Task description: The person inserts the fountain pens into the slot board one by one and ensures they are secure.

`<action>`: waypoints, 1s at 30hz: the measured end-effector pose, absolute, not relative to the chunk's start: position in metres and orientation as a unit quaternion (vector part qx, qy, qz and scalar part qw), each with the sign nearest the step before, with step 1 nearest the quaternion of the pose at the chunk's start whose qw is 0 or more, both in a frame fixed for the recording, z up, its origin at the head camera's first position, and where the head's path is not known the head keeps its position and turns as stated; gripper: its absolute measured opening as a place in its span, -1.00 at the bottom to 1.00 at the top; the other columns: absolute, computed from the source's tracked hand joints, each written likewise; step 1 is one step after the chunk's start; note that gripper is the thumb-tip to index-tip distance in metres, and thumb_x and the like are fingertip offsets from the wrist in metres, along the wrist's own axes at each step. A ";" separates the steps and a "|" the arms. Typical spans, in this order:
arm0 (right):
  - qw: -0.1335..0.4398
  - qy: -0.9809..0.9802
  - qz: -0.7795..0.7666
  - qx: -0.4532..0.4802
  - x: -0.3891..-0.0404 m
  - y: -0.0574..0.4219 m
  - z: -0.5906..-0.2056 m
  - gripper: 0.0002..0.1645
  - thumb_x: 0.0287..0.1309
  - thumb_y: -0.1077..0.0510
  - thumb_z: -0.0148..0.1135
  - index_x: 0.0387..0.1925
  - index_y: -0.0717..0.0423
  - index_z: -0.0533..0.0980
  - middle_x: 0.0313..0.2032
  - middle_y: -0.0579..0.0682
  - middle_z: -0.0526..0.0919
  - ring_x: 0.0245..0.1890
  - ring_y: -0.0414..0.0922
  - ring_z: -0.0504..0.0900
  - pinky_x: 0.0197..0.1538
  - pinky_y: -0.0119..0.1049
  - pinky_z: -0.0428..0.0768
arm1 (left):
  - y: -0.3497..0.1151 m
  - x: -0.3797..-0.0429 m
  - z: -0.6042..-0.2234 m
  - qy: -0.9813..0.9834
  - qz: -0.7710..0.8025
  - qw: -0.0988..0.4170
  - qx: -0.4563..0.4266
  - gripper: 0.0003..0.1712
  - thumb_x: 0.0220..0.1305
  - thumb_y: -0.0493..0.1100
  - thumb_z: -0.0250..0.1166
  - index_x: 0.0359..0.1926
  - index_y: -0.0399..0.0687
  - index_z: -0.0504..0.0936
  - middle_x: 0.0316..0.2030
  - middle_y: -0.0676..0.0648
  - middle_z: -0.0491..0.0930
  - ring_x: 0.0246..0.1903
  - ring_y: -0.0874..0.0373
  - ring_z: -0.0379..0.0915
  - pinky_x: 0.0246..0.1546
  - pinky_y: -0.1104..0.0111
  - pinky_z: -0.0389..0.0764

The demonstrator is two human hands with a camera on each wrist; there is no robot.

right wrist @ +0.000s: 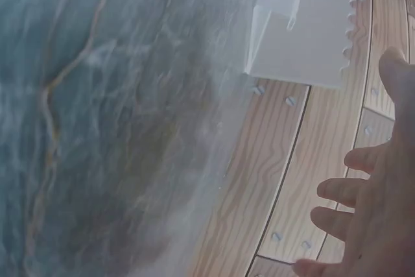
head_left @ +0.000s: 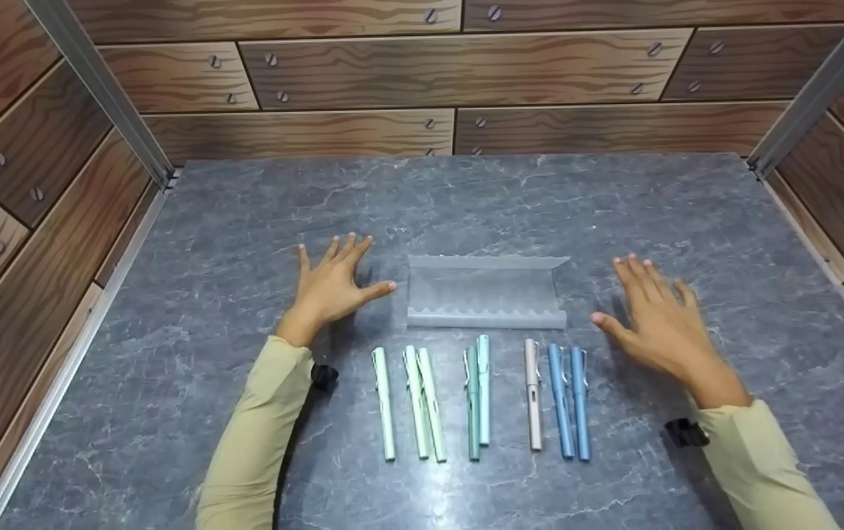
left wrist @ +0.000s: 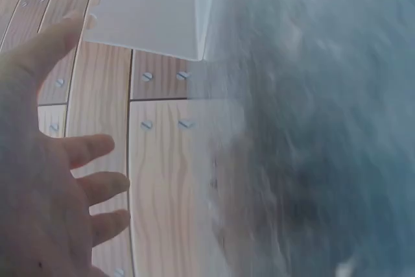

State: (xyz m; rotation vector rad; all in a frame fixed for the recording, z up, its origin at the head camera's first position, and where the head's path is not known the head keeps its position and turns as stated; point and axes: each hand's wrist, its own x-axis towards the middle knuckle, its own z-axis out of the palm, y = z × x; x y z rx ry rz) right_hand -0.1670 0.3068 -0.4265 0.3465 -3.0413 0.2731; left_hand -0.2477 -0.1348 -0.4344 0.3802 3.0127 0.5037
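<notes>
The tray (head_left: pixel 480 287) is flanked by the left hand (head_left: pixel 332 288) and right hand (head_left: pixel 661 324), spread wide, table (head_left: pixel 466 206) contact unclear; pens (head_left: pixel 484 390) are laid between, nearer, as if colour-sorted.

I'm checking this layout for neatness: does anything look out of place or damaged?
Nothing looks spilled or damaged. Slightly askew: the light turquoise pen sits nearer the translucent tray than the dark teal pen beside it, so their ends don't line up.

The left hand (head_left: pixel 332 291) and right hand (head_left: pixel 661 327) reach forward, fingers (head_left: pixel 360 252) extended.
</notes>
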 end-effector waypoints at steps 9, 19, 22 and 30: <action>0.002 -0.983 0.107 0.150 -0.155 0.296 -0.427 0.01 0.28 -0.28 0.07 0.50 0.14 -0.10 0.46 0.30 -0.01 0.42 0.31 0.06 0.27 0.39 0.05 | -0.129 -0.258 -0.429 0.955 0.253 0.032 0.155 0.06 0.10 0.55 0.08 0.48 0.12 0.11 0.45 -0.11 0.16 0.44 -0.10 0.08 0.41 -0.21 -0.22; -0.019 -0.971 0.129 0.200 -0.144 0.298 -0.438 -0.14 0.21 -0.28 0.17 0.36 0.13 0.24 0.30 0.27 0.31 0.28 0.30 0.27 0.22 0.31 0.18 | -0.120 -0.267 -0.431 0.933 0.328 0.022 0.149 -0.08 0.10 0.47 0.19 0.41 0.21 0.27 0.29 -0.08 0.44 0.26 -0.05 0.37 0.31 -0.12 0.17; -0.032 -0.966 0.141 0.213 -0.142 0.298 -0.440 -0.17 0.19 -0.27 0.19 0.33 0.12 0.29 0.24 0.25 0.37 0.23 0.28 0.33 0.21 0.31 0.23 | -0.117 -0.268 -0.433 0.928 0.342 0.026 0.146 -0.11 0.10 0.46 0.22 0.37 0.20 0.32 0.19 -0.08 0.53 0.15 -0.02 0.45 0.19 -0.04 0.34; -0.065 -0.954 0.182 0.231 -0.137 0.301 -0.446 -0.09 0.04 -0.29 0.32 0.30 0.10 0.31 0.20 0.26 0.40 0.19 0.31 0.38 0.16 0.37 0.29 | -0.111 -0.271 -0.435 0.921 0.361 0.039 0.141 -0.22 0.15 0.33 0.27 0.31 0.13 0.40 0.00 -0.04 0.60 -0.06 0.03 0.51 -0.06 0.10 0.49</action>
